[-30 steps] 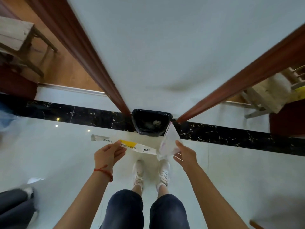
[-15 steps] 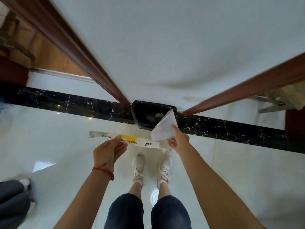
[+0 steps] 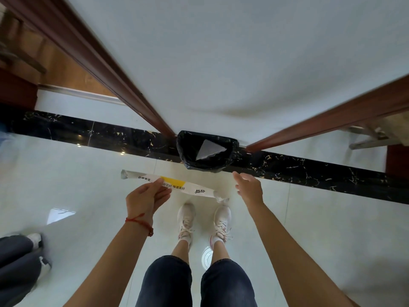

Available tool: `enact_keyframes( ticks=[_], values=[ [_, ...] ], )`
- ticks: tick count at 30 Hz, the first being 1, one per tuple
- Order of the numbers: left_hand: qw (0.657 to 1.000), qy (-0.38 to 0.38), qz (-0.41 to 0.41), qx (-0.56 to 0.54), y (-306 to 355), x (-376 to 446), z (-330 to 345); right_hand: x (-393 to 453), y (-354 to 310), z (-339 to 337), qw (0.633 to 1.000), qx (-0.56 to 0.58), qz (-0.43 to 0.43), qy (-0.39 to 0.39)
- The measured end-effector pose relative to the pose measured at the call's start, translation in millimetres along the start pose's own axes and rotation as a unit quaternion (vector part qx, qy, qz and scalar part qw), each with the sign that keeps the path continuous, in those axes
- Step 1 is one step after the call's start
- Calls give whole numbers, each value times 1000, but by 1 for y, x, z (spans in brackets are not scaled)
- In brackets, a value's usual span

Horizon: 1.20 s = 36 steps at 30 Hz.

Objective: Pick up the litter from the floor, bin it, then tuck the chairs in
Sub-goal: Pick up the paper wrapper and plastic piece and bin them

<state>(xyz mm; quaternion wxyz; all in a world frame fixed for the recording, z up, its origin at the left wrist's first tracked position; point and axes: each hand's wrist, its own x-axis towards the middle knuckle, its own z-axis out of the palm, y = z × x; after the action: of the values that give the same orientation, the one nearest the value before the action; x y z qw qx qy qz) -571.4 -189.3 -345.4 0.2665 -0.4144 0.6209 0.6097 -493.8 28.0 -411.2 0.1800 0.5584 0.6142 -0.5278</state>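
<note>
Glossy pale floor (image 3: 309,218) crossed by a black marble strip (image 3: 309,171); white wall (image 3: 221,63) between brown door frames (image 3: 106,69).

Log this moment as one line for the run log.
stage: binning | left hand: holds wrapper | right hand: open, empty | bin: paper inside | chairs: not tucked yet

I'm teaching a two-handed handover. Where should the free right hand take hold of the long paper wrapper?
Probably the crumpled free end of the long paper wrapper, coming from the right with the right hand: the left hand pinches it left of centre, and that end hangs unsupported nearest the open fingers.
</note>
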Motion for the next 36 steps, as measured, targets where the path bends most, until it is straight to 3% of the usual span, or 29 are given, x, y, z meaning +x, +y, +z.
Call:
enact_keyframes(
  ticks=[6, 12, 21, 30, 36],
  values=[
    [1000, -19, -8, 12, -5, 2, 23, -28, 21, -28, 962, -208, -175, 6],
    [999, -26, -28, 20, -14, 12, 47, -29, 34, -53, 912, -344, -221, 11],
    [997, -3, -75, -22, -21, 33, 92, -26, 42, -74, 918, -327, -220, 35],
    [997, 44, -53, -44, -19, 63, 117, -22, 47, -71, 928, -301, -216, 39],
    [996, 28, -74, -40, -24, 76, 124, -14, 52, -63, 927, -306, -215, 26]
  ],
)
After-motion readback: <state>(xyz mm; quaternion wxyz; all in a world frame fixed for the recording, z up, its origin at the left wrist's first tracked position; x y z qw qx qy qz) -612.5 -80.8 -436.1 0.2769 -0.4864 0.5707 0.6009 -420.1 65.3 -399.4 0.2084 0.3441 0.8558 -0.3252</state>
